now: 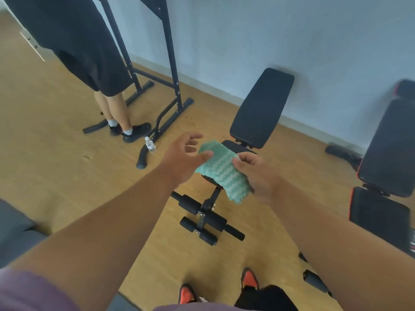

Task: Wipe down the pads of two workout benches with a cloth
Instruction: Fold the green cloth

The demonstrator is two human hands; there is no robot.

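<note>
A green and white cloth (pixel 221 170) hangs in the air between my two hands, above the seat of the middle workout bench. My right hand (pixel 258 176) grips the cloth's right edge with curled fingers. My left hand (pixel 184 158) has spread fingers, and its thumb touches the cloth's upper left corner. The middle bench's black back pad (pixel 261 106) is raised at an angle toward the wall. Its seat is mostly hidden behind the cloth. A second bench with black pads and red trim (pixel 390 149) stands at the right.
A person in dark shorts (pixel 74 52) stands at the upper left beside a black steel rack (pixel 170 63). A water bottle (pixel 150 144) sits on the wooden floor by the rack's foot. The middle bench's foam leg rollers (pixel 208 218) lie in front of my feet.
</note>
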